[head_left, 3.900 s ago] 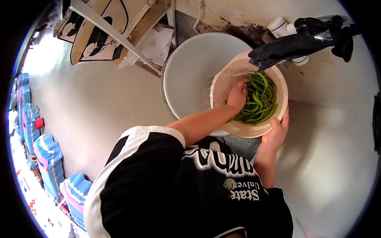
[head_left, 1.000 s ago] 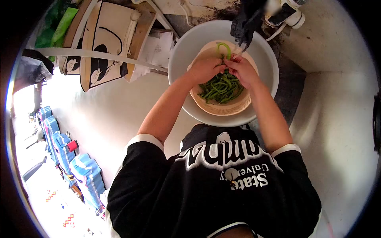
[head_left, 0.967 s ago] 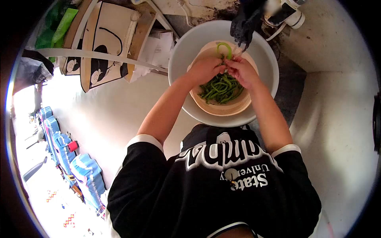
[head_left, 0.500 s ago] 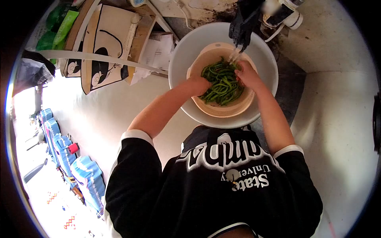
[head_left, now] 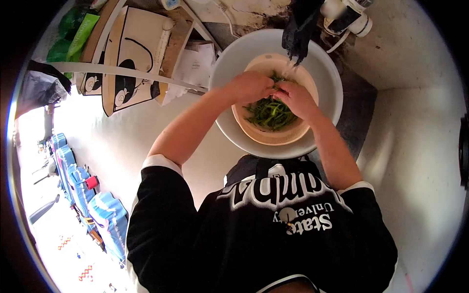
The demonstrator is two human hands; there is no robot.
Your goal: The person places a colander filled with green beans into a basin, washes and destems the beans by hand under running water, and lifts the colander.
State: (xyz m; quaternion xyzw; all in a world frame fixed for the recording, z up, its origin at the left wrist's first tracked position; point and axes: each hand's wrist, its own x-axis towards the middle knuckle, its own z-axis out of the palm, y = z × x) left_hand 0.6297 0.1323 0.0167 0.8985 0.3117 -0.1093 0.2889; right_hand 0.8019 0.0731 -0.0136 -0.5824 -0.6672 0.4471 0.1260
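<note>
Long, thin green chili peppers (head_left: 270, 115) lie heaped in a pale peach colander (head_left: 239, 115), which sits inside a large grey basin (head_left: 330, 97). Above the heap, my left hand (head_left: 250, 88) reaches in from the left with its fingers curled and closed. My right hand (head_left: 297, 99) comes from the other side, its fingers pinched together against the left fingertips. Green pepper shows at the fingertips of both hands; exactly how much each holds is hidden. Water runs into the colander from a spout wrapped in black cloth (head_left: 299, 36).
A white wall-mounted fixture (head_left: 351, 19) with a pipe is beyond the basin on the right. To the left stands a shelf rack (head_left: 132, 73) with a cartoon-printed bag (head_left: 139, 44), papers (head_left: 194, 63) and a green packet (head_left: 83, 36). Blue-covered items (head_left: 105, 215) line the lower left.
My left hand has moved up and right out of the peppers to meet my right hand. My right hand has shifted slightly left and down, and the fingertips now come together.
</note>
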